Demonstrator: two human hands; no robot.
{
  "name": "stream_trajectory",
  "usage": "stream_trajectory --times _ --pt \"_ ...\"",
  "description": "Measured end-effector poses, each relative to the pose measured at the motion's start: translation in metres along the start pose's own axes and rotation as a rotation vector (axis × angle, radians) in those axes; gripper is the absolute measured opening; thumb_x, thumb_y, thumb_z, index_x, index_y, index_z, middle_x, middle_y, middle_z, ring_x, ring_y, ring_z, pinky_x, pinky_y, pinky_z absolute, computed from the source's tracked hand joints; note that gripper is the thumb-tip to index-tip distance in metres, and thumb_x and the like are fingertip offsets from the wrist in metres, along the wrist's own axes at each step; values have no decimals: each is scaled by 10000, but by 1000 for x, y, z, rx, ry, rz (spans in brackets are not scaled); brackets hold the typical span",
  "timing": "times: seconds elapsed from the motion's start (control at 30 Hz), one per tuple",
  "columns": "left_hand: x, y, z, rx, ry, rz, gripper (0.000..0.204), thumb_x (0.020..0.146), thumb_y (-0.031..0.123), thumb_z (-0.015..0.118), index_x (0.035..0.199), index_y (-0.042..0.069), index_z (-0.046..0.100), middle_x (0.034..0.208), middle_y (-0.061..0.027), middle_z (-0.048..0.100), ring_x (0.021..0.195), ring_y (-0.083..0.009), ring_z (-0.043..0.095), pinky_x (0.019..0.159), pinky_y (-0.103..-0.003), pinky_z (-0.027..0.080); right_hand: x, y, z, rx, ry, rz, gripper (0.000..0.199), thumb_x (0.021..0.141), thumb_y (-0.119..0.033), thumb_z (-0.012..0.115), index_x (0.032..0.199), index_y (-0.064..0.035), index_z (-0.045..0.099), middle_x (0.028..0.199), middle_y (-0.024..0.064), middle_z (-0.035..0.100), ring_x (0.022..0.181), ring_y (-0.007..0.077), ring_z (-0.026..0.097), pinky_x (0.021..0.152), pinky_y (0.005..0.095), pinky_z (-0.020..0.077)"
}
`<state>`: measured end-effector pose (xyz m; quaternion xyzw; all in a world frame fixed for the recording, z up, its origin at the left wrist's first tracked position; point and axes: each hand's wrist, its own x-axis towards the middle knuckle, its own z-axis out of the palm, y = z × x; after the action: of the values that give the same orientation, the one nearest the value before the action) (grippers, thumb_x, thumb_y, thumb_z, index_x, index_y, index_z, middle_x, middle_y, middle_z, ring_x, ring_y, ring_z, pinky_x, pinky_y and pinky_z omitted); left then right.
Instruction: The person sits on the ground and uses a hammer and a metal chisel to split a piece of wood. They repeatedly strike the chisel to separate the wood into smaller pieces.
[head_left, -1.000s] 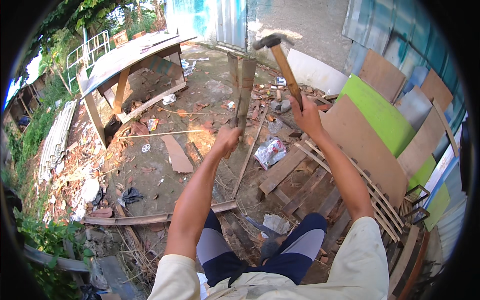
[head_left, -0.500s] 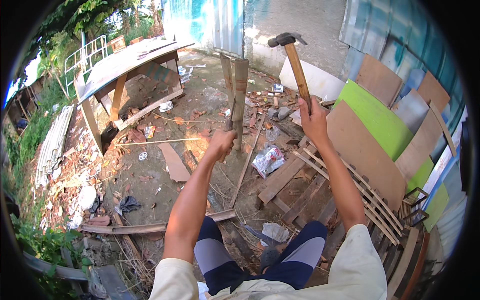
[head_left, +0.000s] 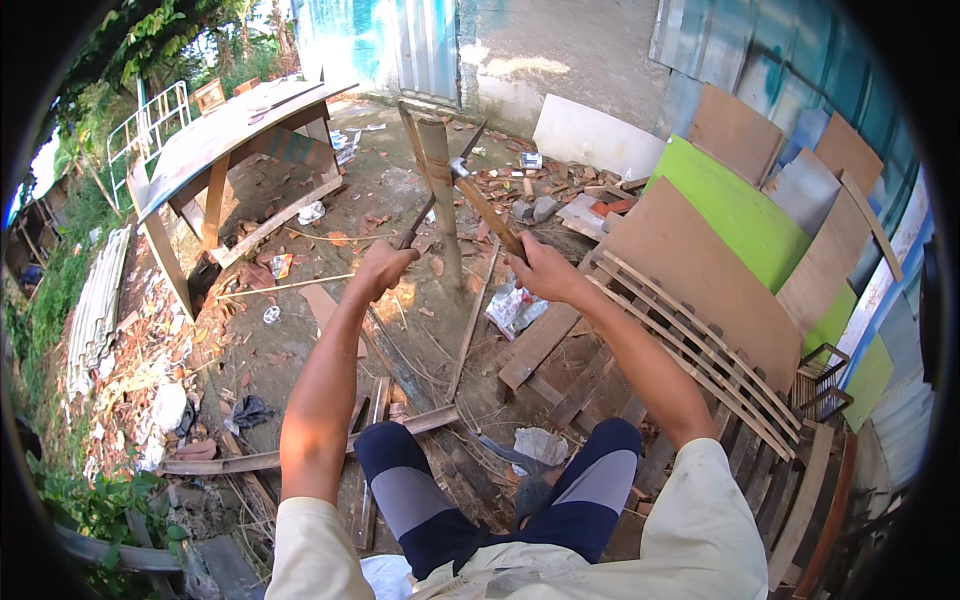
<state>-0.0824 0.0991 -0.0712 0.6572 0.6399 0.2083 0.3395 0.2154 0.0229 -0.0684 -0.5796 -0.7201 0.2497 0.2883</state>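
My left hand grips the handle of a dark machete, whose blade slants up and away to the right. It crosses an upright wooden post standing on the ground, passing behind it, with the tip showing beyond. A long split piece leans off the post's left side at the top. My right hand is closed round the wooden handle of a hammer. The hammer's head is at the blade beside the post's right edge; whether it touches I cannot tell.
A low wooden table stands at the back left. Boards, among them a green panel, lean against the wall at right. Slatted planks lie by my right knee. A plastic packet, leaves and scraps litter the ground.
The raised hammer has swung down and left to the machete blade by the post. My left hand has moved left, and the machete now slants across the post. The post's top leans more to the left.
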Motion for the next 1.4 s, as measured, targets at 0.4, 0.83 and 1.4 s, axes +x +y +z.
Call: stream_trajectory --times 0.4,0.83,1.4 --pt "4 1 -1 445 396 162 457 800 393 670 850 -60 705 853 -294 682 811 -442 682 745 -499 545 -45 -31 21 329 550 -186 270 976 -261 547 1075 -11 520 721 219 623 719 432 650 609 486 465" --pt "-19 28 12 454 332 222 333 798 258 655 862 -64 704 850 -280 689 815 -423 688 743 -488 555 -49 -67 -33 314 745 -242 294 995 -303 563 984 -11 534 632 101 516 562 212 524 560 367 428" --pt "-15 44 34 409 291 281 284 774 218 655 842 -51 715 848 -290 679 813 -440 680 732 -501 541 -35 -29 -38 318 703 -291 254 1006 -275 553 1025 -21 541 658 84 532 546 176 533 531 367 432"
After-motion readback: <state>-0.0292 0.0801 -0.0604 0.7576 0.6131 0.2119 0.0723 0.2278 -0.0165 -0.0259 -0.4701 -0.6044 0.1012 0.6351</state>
